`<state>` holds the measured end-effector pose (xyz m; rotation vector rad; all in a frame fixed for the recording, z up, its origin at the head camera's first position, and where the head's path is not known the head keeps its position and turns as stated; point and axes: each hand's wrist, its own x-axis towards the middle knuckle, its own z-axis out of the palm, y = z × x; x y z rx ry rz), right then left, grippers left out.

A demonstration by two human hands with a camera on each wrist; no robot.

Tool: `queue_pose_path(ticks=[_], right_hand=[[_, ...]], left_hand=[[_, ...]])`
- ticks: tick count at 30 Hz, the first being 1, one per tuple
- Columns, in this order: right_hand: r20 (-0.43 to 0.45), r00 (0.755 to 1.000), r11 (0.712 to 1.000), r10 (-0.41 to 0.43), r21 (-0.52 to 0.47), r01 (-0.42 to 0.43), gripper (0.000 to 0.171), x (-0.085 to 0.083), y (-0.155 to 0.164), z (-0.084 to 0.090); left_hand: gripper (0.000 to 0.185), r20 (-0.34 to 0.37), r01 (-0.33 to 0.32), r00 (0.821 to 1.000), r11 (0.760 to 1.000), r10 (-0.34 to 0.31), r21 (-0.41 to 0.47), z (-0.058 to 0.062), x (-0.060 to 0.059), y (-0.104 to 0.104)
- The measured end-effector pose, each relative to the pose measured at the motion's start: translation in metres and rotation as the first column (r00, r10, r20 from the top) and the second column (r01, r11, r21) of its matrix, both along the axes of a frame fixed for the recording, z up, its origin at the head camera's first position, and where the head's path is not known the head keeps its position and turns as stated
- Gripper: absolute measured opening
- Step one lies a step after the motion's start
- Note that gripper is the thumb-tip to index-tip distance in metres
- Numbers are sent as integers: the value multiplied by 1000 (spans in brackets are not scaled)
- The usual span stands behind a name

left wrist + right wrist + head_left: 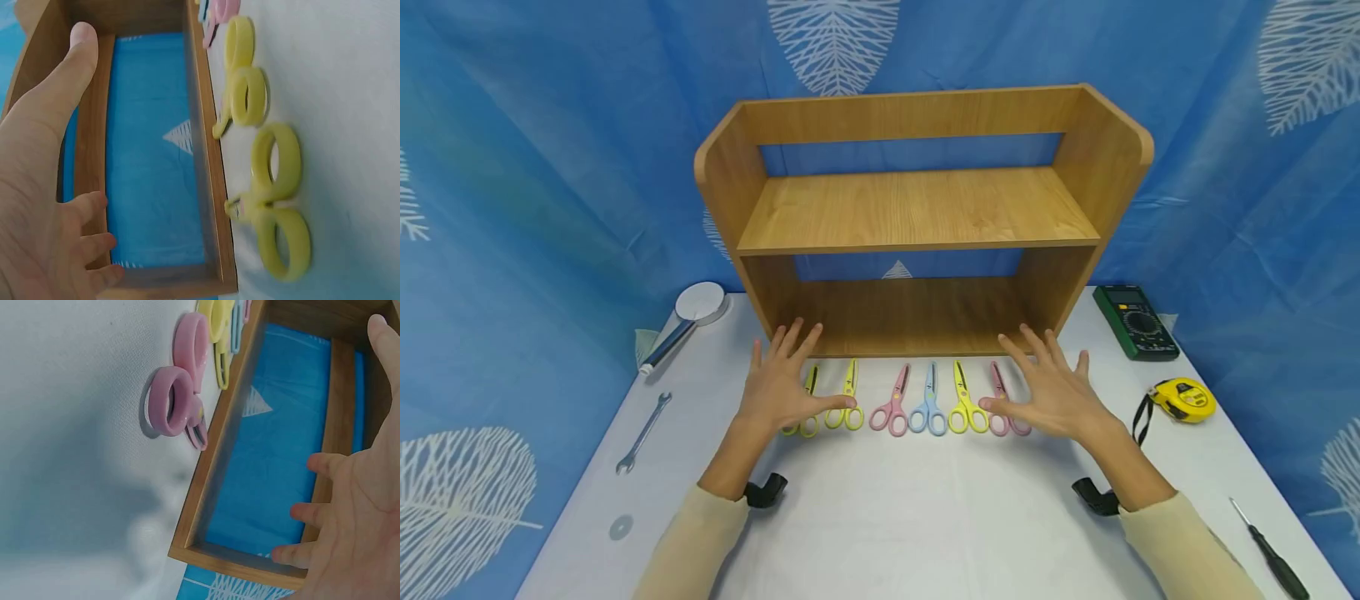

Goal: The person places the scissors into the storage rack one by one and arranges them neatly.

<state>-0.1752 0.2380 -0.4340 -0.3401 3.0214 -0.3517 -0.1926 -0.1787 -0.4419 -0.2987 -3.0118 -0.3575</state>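
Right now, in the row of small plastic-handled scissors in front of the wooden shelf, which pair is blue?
The light blue plastic-handled scissors, fourth from the left in the row of six; the other five pairs are yellow or pink, with a pink pair on its left and a yellow pair on its right.

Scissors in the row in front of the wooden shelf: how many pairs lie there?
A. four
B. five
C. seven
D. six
D: the head view shows six scissors side by side on the table before the shelf: two yellow, a pink, a blue, a yellow and a pink, with the left hand and right hand spread open above the ends.
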Motion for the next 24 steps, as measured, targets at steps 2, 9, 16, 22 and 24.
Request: queue_pose_path(ticks=[2,9,16,22,24], right_hand=[[-24,1000,1000,0,-12,0,112,4,2,1],[-12,1000,989,-15,-147,13,100,22,6,-5],[106,993,949,-46,-307,77,84,35,8,-20],[131,990,931,-51,-353,95,72,37,10,-35],[124,991,932,-44,-351,85,66,36,10,-38]], left_hand=[[132,-28,-6,1000,1000,7,26,0,0,-6],[116,-73,-64,993,955,89,289,-1,0,-27],[89,-199,-62,960,840,198,539,-2,-7,-43],[77,-178,-99,942,742,285,663,-8,-18,-51],[74,-158,-107,943,718,292,688,-9,-22,-54]])
